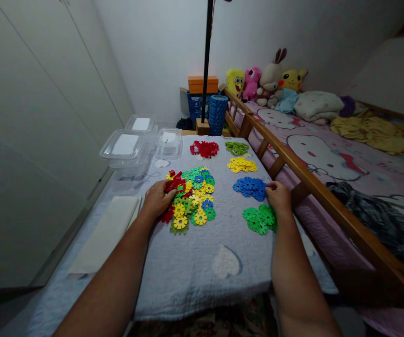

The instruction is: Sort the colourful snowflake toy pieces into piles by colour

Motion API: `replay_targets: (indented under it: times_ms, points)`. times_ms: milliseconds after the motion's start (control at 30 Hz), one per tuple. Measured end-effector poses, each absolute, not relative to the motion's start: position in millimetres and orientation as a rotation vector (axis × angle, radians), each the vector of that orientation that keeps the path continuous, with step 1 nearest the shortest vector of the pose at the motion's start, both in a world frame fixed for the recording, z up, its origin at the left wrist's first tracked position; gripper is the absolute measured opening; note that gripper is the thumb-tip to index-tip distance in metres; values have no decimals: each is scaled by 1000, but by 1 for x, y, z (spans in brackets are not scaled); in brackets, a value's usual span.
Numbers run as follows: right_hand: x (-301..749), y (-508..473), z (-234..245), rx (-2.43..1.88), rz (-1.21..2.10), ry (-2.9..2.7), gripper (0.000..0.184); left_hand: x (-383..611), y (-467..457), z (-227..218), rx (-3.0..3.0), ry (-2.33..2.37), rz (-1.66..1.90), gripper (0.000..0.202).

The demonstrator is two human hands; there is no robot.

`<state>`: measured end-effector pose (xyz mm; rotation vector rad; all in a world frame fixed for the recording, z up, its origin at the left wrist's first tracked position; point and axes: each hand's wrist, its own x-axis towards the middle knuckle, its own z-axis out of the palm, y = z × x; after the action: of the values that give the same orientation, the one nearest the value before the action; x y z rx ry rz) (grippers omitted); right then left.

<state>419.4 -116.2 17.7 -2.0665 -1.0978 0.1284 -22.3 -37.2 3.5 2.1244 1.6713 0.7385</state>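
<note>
My left hand [157, 199] is closed at the left side of a mixed heap of plastic interlocking discs [198, 196], its fingers on a red interlocking piece [178, 181]. Yellow, blue, green and red pieces overlap in that heap. On the right, my right hand [279, 194] pinches at the edge of a pile of blue interlocking discs [251, 187], fingertips partly hidden. Just below this hand is a pile of green discs [260, 219]. Farther back lie yellow discs [242, 164], light-green pieces [237, 148] and red pieces [204, 149], each in its own pile.
Lidded clear plastic boxes [124, 145] with white labels stand at the table's back left. A folded cream cloth [108, 234] lies left of my forearm. The wooden bed rail [286, 164] borders the right side. A black pole [207, 61] rises behind the table.
</note>
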Motion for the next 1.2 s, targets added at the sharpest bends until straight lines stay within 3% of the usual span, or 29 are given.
replay_targets:
  times_ms: [367,600,800,1200]
  points:
    - [389,-118,38,-1920,107,-1157,18,-22,-37,6,2121,1663,708,49]
    - [291,-110,39,-1462,418,-1932,18,-22,-38,6,2105,1682,694,50]
    - [245,-117,28,-1484,298,-2292,28,-20,-40,10,2105,1674,693,49]
    - [253,-113,23,-1458,491,-2072,12,-21,-39,8,2119,1673,692,47]
